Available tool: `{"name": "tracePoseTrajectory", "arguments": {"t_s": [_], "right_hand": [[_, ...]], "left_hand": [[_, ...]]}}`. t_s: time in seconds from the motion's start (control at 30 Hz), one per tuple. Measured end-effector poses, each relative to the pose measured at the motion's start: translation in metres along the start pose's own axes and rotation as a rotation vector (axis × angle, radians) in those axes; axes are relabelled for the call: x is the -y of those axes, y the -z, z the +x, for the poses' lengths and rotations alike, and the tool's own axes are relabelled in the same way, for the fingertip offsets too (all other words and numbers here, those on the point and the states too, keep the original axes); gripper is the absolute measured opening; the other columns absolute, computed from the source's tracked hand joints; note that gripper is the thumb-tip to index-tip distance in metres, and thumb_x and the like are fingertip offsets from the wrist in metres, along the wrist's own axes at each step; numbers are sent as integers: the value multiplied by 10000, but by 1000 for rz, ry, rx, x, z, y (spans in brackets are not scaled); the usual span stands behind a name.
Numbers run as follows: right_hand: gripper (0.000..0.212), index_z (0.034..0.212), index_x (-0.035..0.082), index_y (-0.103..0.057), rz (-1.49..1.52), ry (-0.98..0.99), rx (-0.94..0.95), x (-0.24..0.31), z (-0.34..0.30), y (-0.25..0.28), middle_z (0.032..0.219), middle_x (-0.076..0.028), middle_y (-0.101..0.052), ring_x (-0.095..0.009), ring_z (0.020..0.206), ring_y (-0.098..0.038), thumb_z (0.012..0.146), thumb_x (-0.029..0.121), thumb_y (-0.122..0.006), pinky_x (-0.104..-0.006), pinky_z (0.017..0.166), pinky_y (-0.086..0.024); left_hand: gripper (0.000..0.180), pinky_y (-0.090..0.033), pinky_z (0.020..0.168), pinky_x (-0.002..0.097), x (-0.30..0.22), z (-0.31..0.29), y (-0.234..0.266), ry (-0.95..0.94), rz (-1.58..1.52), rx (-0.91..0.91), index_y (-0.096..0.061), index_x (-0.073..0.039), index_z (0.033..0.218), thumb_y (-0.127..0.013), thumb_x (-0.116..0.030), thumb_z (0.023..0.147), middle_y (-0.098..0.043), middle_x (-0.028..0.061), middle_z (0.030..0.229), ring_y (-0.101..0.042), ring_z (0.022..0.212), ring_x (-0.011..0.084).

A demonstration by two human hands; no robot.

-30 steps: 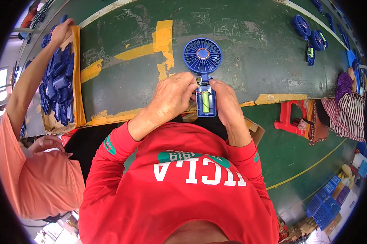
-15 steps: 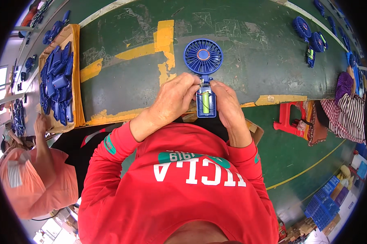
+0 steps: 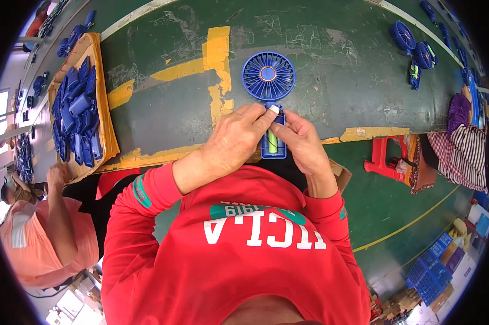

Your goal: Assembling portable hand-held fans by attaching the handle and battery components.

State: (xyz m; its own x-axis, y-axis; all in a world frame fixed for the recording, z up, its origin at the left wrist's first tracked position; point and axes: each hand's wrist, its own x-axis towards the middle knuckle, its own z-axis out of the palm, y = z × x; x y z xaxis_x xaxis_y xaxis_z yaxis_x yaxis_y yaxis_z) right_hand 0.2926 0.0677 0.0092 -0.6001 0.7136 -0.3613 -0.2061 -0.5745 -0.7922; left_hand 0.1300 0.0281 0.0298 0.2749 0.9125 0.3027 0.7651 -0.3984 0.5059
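A blue handheld fan lies at the table's near edge, its round grille pointing away from me. Its handle is uncovered, and a light green battery cell shows inside. My left hand is closed on the top of the handle just below the grille, thumb pressing there. From the other side, my right hand grips the handle, thumb bent over the cell's upper end. The fingers cover the wires and small parts under them.
To the left stands a cardboard box heaped with blue plastic handle parts, a co-worker's arm beside it. More blue fans lie at the far right. A red stool and another person are at the right.
My left hand has shifted right over the handle top, its thumb now pressing down. My right thumb has moved onto the cell's upper end. The box at left has tilted slightly.
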Motion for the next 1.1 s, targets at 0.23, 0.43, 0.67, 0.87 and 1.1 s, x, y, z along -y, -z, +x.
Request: {"name": "tracePoseTrajectory", "arguments": {"t_s": [0.23,0.43,0.67,0.87,1.1], "right_hand": [[213,1104,-6,-527,-30,20,-16,-1,1,-1,916,-6,-598,-37,778,-552,894,19,-500,-191,655,-468],[279,1169,-26,-505,-68,37,-12,-4,0,0,1008,-28,-595,-55,892,-550,899,45,-500,-206,773,-452],[240,1130,-21,-522,-47,-29,-5,3,0,-3,980,-34,-612,-58,861,-570,902,51,-501,-213,751,-468],[231,1117,-8,-529,-28,-36,-3,4,-1,-1,938,-13,-611,-59,811,-573,926,118,-495,-206,716,-474],[249,1011,-31,-547,91,-62,-104,0,8,-2,874,-77,-623,-123,743,-618,946,198,-474,-243,680,-512]], "left_hand": [[444,-504,653,380,-10,13,11,-24,63,166,-546,55,1066,-612,10,629,-526,140,906,-567,812,307],[403,-504,640,373,0,17,11,-51,5,221,-539,47,1036,-607,-16,643,-520,127,871,-563,831,293],[433,-482,564,394,5,18,10,257,-283,79,-440,-50,1182,-585,28,781,-589,135,740,-603,667,330],[444,-473,589,417,9,19,9,258,-281,114,-403,-43,1166,-592,14,769,-595,162,746,-597,692,360],[298,-492,605,358,14,10,11,293,-555,-9,-534,-1,1042,-615,38,758,-605,132,766,-607,674,314]]}}
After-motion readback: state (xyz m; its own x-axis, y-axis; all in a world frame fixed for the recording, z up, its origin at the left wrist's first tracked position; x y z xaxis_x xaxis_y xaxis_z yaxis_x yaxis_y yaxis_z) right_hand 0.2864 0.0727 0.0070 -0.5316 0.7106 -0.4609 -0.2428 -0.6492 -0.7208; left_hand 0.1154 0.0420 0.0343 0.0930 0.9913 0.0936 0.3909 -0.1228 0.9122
